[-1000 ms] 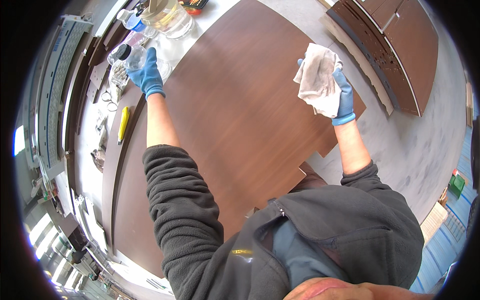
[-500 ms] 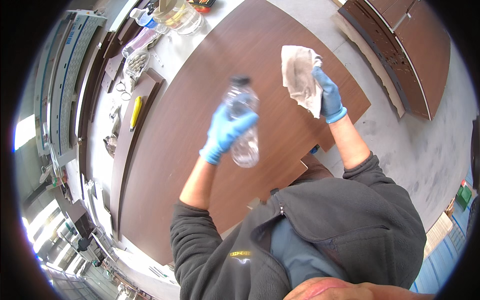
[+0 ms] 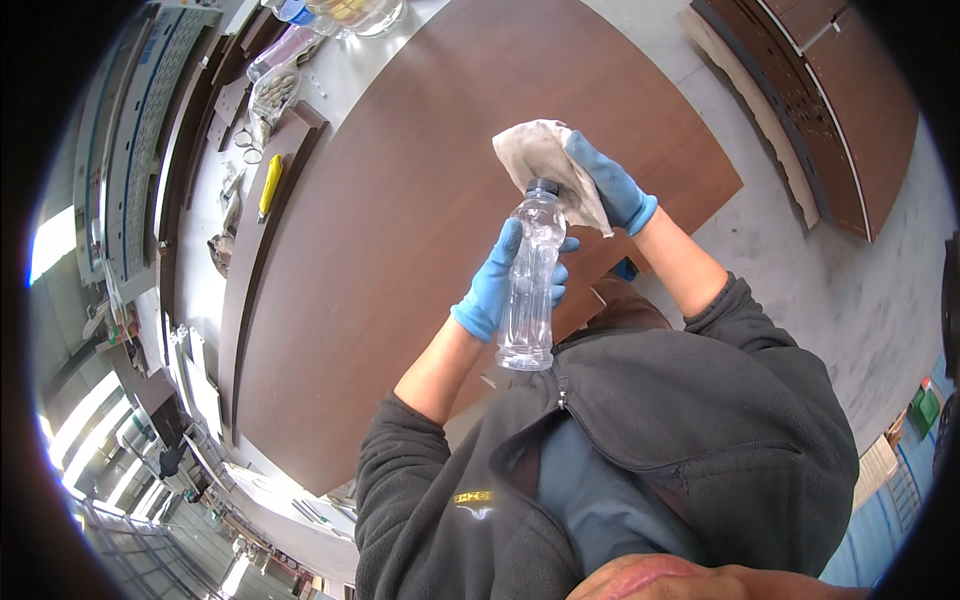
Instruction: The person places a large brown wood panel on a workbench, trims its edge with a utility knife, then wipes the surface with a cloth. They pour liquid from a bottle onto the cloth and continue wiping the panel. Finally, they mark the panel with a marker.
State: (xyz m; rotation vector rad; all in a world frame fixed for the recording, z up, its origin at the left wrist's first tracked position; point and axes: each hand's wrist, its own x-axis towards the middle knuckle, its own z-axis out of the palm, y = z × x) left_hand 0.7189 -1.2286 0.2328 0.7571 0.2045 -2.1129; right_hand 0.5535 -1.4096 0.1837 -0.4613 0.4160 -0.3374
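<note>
My left hand [image 3: 490,285], in a blue glove, wraps round a clear plastic bottle [image 3: 530,295] with a black cap. The bottle is nearly upright in the picture, cap end away from me. Close to the cap, my right hand [image 3: 612,182], also gloved in blue, grips a pale, crumpled cloth [image 3: 545,150]. Part of the cloth lies behind the bottle's neck; whether they touch I cannot tell. Both hands are over a large dark brown wood panel [image 3: 400,230].
A yellow utility knife [image 3: 270,187] rests on a narrow brown strip [image 3: 250,270] to the left. Scissors [image 3: 244,146], a bag of small pale pieces [image 3: 275,92] and a jar of liquid [image 3: 365,15] are at the far left. More brown panels [image 3: 850,110] stand at the far right.
My left hand has brought the bottle right and a little nearer to me. The right hand has carried the cloth left, so it now meets the bottle's cap end in the picture.
</note>
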